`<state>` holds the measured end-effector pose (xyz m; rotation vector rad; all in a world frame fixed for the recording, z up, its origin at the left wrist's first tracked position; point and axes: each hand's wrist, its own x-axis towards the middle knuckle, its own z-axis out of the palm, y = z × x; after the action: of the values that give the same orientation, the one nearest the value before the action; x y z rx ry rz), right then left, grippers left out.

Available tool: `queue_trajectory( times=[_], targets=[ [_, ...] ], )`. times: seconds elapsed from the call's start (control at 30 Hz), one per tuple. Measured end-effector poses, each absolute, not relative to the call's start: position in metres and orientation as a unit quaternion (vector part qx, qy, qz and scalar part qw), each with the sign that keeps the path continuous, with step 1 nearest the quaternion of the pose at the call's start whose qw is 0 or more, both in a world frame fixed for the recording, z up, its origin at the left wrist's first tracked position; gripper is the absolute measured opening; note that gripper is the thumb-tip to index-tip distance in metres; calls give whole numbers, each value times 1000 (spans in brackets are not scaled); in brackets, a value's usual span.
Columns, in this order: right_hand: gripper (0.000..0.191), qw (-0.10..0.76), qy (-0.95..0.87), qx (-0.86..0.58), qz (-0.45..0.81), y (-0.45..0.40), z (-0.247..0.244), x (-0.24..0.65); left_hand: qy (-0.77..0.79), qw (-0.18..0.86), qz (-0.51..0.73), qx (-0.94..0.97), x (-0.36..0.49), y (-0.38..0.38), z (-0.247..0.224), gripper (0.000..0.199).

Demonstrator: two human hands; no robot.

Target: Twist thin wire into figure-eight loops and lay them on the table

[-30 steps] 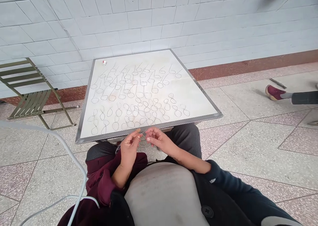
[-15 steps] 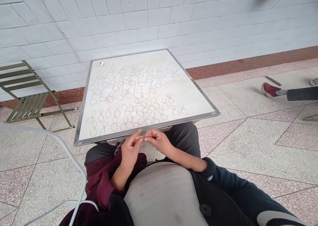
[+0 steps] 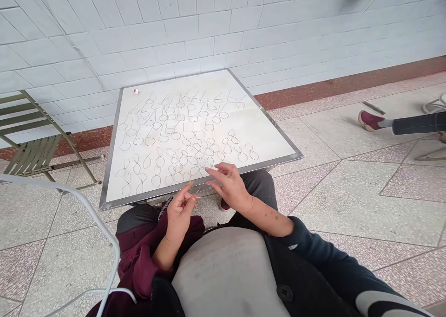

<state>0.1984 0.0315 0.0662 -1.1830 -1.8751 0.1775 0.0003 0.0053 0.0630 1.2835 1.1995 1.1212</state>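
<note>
My left hand [image 3: 179, 212] pinches a thin wire [image 3: 198, 190] between thumb and fingertip, just off the near edge of the table. Part of the wire runs toward my right hand [image 3: 234, 187], whose thumb and fingers are spread apart over the table's edge. How far the wire reaches is too fine to make out. Many thin wire pieces bent into loops [image 3: 155, 181] lie on the white tabletop [image 3: 265, 136]. Those toward the back have a single loop with a straight tail; several nearer ones look like figure eights.
A small red-and-white object [image 3: 136, 92] sits at the table's far left corner. On the left stands a green folding chair [image 3: 35, 145], with a pale curved tube [image 3: 94, 215] closer to me. A tiled wall [image 3: 181, 34] rises behind. Another person's leg and red shoe [image 3: 369, 120] show at right.
My right hand has drawn away from my left, moving right and up, and its fingers have opened. The left hand keeps its pinch on the wire. The view has shifted slightly.
</note>
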Motion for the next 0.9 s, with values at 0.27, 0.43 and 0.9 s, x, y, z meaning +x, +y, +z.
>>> queue_trajectory(
  times=[0.27,0.43,0.9],
  targets=[
    [26,354,-856,-373,50,43,70,203,478,555,459,503,3,5,67,44],
    [22,307,-883,-355,19,59,80,203,459,570,460,503,1,7,63,43],
    [19,361,-765,-452,285,52,71,180,472,572,447,501,-1,9,54,44]
  ],
)
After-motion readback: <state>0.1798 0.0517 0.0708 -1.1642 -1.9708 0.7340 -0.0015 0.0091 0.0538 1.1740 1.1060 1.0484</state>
